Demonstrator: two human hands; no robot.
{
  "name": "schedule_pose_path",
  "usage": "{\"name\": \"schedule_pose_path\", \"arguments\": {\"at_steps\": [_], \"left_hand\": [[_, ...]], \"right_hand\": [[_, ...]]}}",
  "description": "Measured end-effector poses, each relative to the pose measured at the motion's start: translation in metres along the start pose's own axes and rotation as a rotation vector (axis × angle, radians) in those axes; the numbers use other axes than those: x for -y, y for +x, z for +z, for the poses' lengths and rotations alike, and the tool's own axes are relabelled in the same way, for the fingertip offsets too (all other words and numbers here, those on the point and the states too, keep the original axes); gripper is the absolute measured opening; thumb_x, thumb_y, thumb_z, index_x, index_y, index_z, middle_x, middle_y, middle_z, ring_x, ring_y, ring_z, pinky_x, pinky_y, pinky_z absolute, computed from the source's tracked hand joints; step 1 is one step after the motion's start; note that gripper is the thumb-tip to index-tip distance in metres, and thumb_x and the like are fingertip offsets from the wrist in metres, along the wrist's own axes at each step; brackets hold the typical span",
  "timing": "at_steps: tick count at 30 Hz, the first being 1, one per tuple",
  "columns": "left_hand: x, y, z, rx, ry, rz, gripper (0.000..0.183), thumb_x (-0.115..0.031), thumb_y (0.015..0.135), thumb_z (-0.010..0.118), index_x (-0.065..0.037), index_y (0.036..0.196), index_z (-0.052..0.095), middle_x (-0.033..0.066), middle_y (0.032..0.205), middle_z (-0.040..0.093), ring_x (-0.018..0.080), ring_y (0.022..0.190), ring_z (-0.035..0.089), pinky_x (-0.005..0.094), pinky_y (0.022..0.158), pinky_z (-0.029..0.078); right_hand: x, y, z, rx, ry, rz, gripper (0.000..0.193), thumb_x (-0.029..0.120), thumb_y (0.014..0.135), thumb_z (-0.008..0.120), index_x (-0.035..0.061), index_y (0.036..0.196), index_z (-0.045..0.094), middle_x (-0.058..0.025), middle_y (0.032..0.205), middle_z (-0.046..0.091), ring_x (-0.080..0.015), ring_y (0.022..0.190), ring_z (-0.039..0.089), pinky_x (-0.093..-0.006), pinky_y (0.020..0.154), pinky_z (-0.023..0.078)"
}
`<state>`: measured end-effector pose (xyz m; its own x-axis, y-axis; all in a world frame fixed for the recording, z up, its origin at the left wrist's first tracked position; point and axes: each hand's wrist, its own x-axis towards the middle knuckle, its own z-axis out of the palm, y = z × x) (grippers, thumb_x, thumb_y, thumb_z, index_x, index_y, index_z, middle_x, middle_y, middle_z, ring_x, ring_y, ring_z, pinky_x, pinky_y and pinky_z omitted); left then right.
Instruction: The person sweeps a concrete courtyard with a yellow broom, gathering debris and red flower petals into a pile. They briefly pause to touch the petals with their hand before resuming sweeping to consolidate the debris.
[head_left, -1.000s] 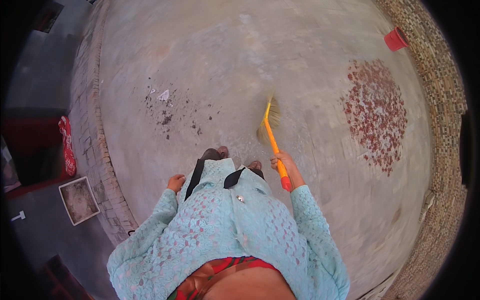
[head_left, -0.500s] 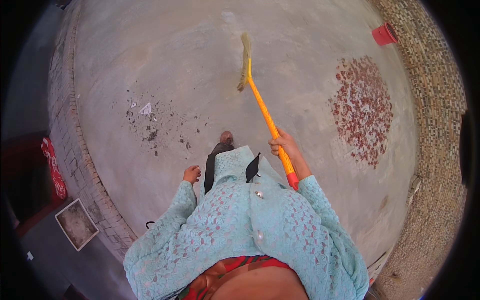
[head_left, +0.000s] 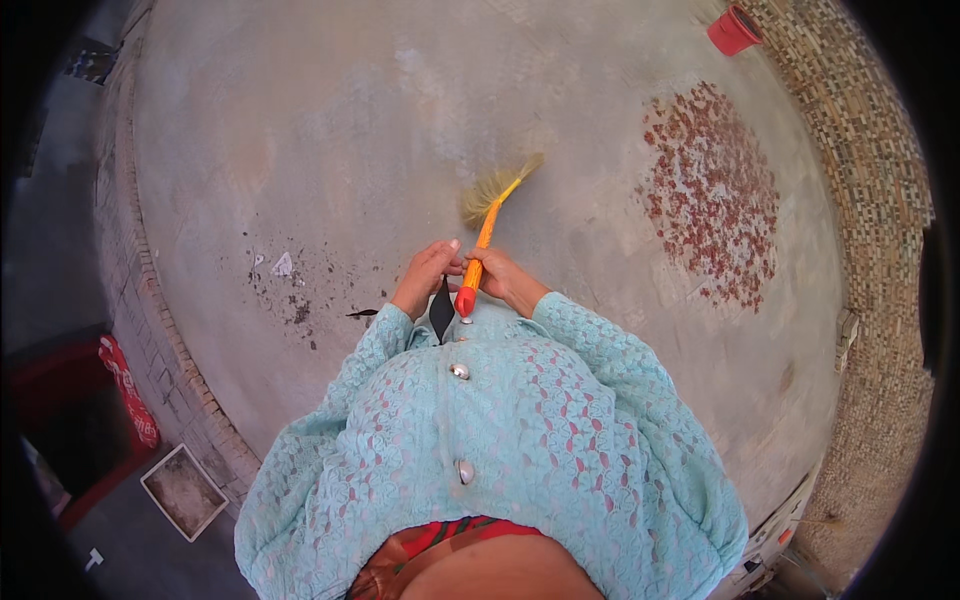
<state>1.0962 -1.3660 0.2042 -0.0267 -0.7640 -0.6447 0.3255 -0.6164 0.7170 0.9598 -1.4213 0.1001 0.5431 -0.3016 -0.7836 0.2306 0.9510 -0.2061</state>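
Note:
My right hand point(head_left: 500, 275) is closed round the orange handle of a broom point(head_left: 478, 250), just above its red end cap, which lies close to the front of my light blue lace top. The broom's straw-coloured bristles point(head_left: 487, 195) fan out beyond, at the end of a yellow neck. Beside the handle, my left hand point(head_left: 428, 275) is open, thumb apart and fingertips close to the handle; whether they touch it I cannot tell. A black strap-like piece point(head_left: 441, 312) hangs just below that hand.
Dark debris point(head_left: 300, 300) with white scraps point(head_left: 283, 264) lies on the concrete at left. A broad patch of small reddish pieces point(head_left: 710, 190) is spread at right. A red bucket point(head_left: 734, 32) stands by the patterned wall strip. A brick edge point(head_left: 150, 260) runs along the left, near a shallow tray point(head_left: 185, 490).
The broom has been drawn nearer to my body and turned, its bristles now fanned out. My left hand has risen from my side to beside the handle.

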Motion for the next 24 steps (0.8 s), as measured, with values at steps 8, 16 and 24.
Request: {"name": "schedule_pose_path", "arguments": {"at_steps": [8, 16, 24], "left_hand": [[-0.004, 0.024, 0.039, 0.173, -0.064, -0.112, 0.053, -0.009, 0.071, 0.053, 0.001, 0.118, 0.032, 0.0171, 0.101, 0.048, 0.0213, 0.080, 0.056, 0.0280, 0.067, 0.046], [0.000, 0.028, 0.033, 0.039, -0.391, -0.193, 0.064, 0.006, 0.067, 0.051, 0.001, 0.123, 0.019, 0.0262, 0.099, 0.045, 0.0306, 0.075, 0.058, 0.0362, 0.063, 0.052], [-0.001, 0.032, 0.033, 0.011, -0.535, -0.256, 0.068, 0.008, 0.065, 0.052, 0.000, 0.123, 0.017, 0.0259, 0.101, 0.041, 0.0330, 0.075, 0.057, 0.0382, 0.064, 0.052]], "right_hand": [[0.045, -0.036, -0.030, 0.076, -0.450, -0.008, 0.039, 0.031, 0.081, 0.050, 0.0076, 0.111, 0.042, -0.0044, 0.084, 0.051, -0.0135, 0.074, 0.050, -0.0274, 0.065, 0.044], [0.071, -0.127, -0.168, -0.279, -1.388, -0.482, 0.063, 0.021, 0.071, 0.058, 0.0047, 0.126, 0.031, -0.0063, 0.085, 0.049, -0.0152, 0.073, 0.049, -0.0268, 0.065, 0.042], [-0.031, -0.256, -0.225, -0.387, -1.755, -0.149, 0.082, 0.017, 0.069, 0.057, 0.0112, 0.131, 0.005, -0.0198, 0.117, 0.034, -0.0358, 0.098, 0.045, -0.0388, 0.078, 0.041]]}}
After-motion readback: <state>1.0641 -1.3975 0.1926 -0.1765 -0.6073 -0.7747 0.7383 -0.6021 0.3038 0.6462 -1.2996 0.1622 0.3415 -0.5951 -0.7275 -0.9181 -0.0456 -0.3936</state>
